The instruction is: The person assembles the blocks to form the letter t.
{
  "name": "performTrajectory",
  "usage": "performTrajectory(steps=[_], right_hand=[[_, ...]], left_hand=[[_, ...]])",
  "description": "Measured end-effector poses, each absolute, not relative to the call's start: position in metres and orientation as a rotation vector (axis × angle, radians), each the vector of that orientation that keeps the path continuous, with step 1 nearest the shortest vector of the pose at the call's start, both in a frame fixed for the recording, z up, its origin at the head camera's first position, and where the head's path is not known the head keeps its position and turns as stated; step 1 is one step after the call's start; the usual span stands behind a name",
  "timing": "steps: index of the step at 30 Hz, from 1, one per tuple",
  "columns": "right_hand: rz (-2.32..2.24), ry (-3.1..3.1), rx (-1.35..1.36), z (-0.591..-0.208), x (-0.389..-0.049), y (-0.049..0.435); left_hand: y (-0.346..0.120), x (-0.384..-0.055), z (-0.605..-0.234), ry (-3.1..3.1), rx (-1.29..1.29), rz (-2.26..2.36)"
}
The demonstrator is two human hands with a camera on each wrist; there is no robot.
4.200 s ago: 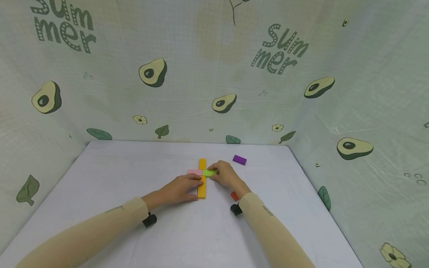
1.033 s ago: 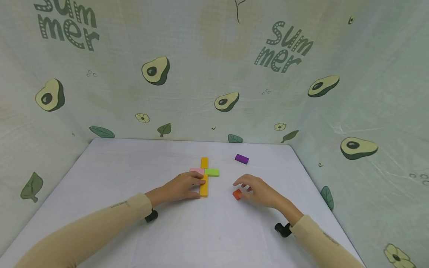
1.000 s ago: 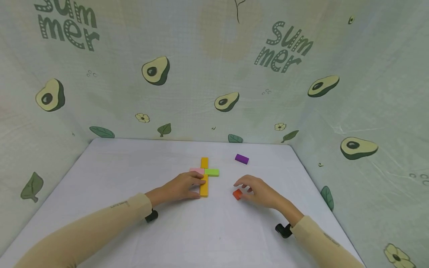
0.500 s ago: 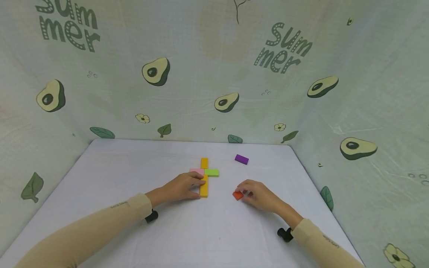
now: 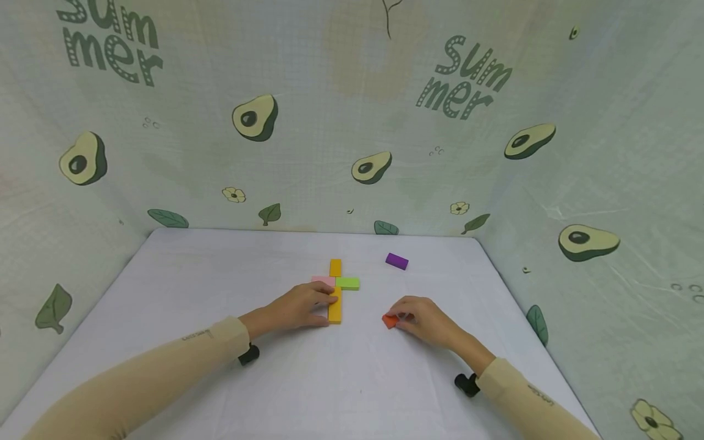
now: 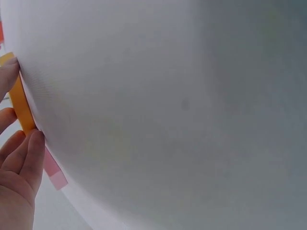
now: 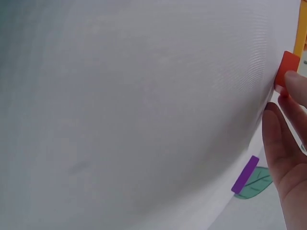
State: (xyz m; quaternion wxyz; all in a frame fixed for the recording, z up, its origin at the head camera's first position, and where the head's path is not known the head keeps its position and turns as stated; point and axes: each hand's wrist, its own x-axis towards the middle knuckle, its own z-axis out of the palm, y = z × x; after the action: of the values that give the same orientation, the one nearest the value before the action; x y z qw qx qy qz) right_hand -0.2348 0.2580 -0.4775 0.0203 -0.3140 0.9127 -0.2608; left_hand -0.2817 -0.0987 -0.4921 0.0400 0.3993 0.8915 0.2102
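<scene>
My left hand holds the long yellow block, with fingertips on its upper part and the thumb by its near end. At the block's far end, a pink block and a light green block lie end to end crosswise. Beyond them a shorter yellow piece carries on the line, giving a cross shape. To the right, my right hand pinches a small red block between thumb and fingers, low at the table. The right wrist view shows the thumb against the red block.
A purple block lies at the back right of the white table. Patterned cloth walls stand behind and at both sides. A small black camera is strapped under each wrist.
My right hand has left the green block, moved right and nearer, and now has its fingers closed around the red block. The left hand stays at the long yellow block.
</scene>
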Motion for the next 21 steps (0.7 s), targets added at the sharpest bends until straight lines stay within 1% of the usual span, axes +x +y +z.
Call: performTrajectory(steps=[7, 16, 21], right_hand=[[-0.807, 2.841, -0.959, -0.4804, -0.2352, 0.259], [-0.786, 2.875, -1.044, -0.4818, -0.2336, 0.2602], [-0.784, 2.864, -1.046, -0.4815, -0.2329, 0.2612]], left_hand=[[-0.0983, -0.2832, -0.4941, 2.741, 1.226, 0.621], [-0.0983, -0.2833, -0.4927, 2.736, 1.233, 0.629], [-0.0981, -0.2833, -0.4922, 2.737, 1.234, 0.627]])
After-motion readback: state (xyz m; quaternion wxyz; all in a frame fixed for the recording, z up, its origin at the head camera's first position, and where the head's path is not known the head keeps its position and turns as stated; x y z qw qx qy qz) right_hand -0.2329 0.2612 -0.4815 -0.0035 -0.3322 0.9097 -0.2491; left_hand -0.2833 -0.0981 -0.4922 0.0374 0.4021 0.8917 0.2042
